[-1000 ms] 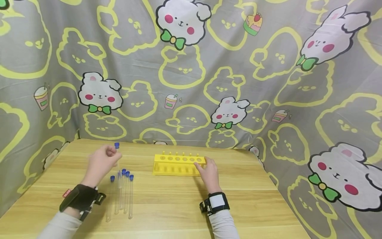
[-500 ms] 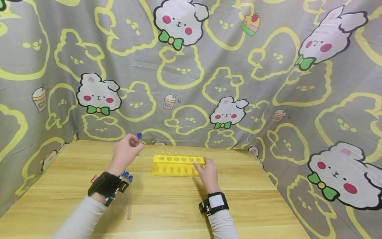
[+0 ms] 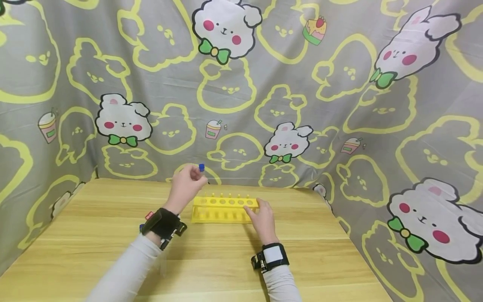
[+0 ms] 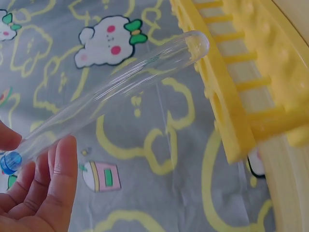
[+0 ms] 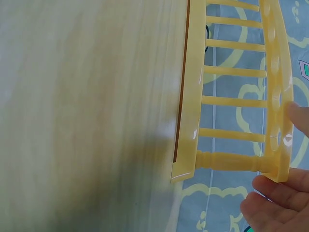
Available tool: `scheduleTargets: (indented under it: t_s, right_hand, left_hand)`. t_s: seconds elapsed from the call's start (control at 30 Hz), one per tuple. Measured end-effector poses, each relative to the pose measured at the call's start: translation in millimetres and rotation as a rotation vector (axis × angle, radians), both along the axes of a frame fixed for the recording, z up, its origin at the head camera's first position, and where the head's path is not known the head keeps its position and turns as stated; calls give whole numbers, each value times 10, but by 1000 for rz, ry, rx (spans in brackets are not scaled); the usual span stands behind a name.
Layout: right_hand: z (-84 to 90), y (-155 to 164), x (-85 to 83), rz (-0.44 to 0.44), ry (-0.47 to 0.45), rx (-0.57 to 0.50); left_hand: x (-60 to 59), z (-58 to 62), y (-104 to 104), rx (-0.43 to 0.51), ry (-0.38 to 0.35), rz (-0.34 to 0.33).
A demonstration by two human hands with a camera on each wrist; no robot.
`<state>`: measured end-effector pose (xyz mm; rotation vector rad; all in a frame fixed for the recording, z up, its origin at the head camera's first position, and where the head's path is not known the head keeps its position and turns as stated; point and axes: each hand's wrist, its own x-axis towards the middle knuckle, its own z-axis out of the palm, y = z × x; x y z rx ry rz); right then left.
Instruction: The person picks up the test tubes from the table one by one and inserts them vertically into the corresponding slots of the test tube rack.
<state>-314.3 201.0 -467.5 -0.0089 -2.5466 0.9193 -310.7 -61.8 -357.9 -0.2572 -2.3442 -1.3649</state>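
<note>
My left hand (image 3: pixel 186 184) pinches a clear test tube with a blue cap (image 3: pixel 201 167) near its capped end, just above the left end of the yellow rack (image 3: pixel 222 208). In the left wrist view the test tube (image 4: pixel 116 89) slants up from my fingers (image 4: pixel 53 183), its rounded bottom close to the rack's top rail (image 4: pixel 227 111). My right hand (image 3: pixel 261 218) holds the rack's right end, thumb on top. In the right wrist view my fingers (image 5: pixel 275 203) curl round the corner of the rack (image 5: pixel 231 101). The rack's holes look empty.
The rack stands on a wooden table (image 3: pixel 234 260) near its far edge. More blue-capped tubes (image 3: pixel 141 228) lie on the table, mostly hidden behind my left forearm. A grey cartoon-print cloth (image 3: pixel 241 105) hangs close behind and on both sides.
My left hand has carried the tube up and to the right, from above the loose tubes to the rack's left end. My right hand has stayed on the rack.
</note>
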Motion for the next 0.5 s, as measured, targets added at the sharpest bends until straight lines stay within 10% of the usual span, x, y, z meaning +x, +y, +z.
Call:
scheduleTargets:
  t_s: [0.5]
  right_hand:
    - [8, 1, 20, 1, 29, -1]
  left_hand:
    - [-160, 133, 545, 51, 31, -90]
